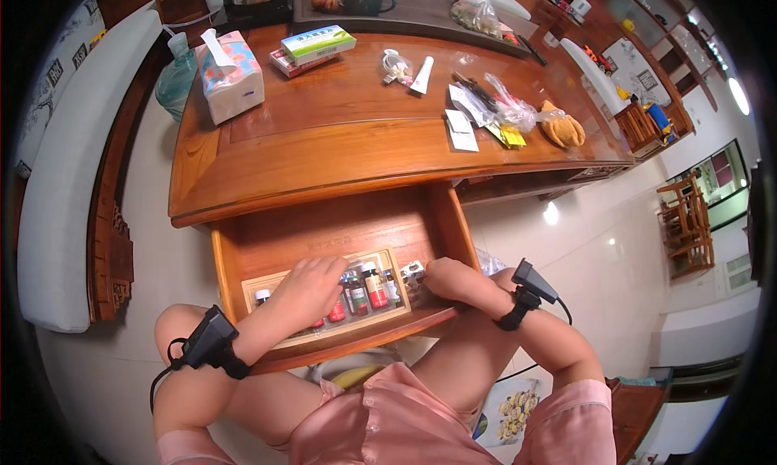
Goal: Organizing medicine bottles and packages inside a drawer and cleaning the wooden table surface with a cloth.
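Observation:
A wooden drawer (340,213) is pulled out in front of me. Inside, near its front, a light-coloured tray (385,257) holds several small bottles with labels. My left hand (315,286) lies over the middle of this tray, palm down, covering some bottles; its fingertips are hidden. A bottle with a white cap and a red and cream label (374,286) stands out just right of it. By the drawer's right wall, my right hand (449,277) has curled fingers against a small black-and-white patterned packet (413,273). Whether they grip it is hidden.
On the wooden table (291,155) above the drawer are a tissue pack (234,79), a medicine box (318,43), a white tube (422,75), plastic-wrapped items (513,110) and a brown knobbly object (561,128). My knees flank the drawer. A bin (358,368) sits below.

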`<move>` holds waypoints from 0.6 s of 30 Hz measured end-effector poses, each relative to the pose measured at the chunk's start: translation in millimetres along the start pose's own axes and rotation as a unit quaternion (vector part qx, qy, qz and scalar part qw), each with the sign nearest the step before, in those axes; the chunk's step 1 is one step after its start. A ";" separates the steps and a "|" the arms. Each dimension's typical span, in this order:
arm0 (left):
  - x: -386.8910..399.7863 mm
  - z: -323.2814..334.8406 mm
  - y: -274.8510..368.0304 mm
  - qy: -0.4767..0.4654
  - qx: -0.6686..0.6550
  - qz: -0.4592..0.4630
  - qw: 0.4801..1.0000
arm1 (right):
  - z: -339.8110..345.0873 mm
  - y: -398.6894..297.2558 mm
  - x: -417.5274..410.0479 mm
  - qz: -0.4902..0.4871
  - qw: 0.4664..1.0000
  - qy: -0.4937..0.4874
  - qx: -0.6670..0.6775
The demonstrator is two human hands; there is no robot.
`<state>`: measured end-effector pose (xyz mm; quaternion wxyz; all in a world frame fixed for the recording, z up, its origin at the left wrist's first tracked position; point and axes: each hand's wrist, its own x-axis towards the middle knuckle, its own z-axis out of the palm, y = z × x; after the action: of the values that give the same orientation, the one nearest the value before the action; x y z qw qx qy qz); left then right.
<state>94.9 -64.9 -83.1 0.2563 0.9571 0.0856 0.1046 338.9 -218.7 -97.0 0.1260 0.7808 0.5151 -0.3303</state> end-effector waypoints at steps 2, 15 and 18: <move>0.1 -0.6 1.3 0.000 -0.009 0.000 1.000 | 6.1 -1.0 -0.1 0.010 1.000 -0.014 -0.021; -2.2 4.3 -2.2 -0.047 -0.020 -0.040 0.998 | -266.9 -10.0 62.9 -0.089 0.878 0.459 0.099; -0.7 1.6 -0.1 -0.038 -0.022 -0.021 0.999 | -283.2 -6.0 122.7 0.014 0.896 0.444 0.013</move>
<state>94.6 -65.7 -84.6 0.2828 0.9524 0.0932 0.0645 473.7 24.5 37.0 -0.1214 0.8551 0.5019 0.0455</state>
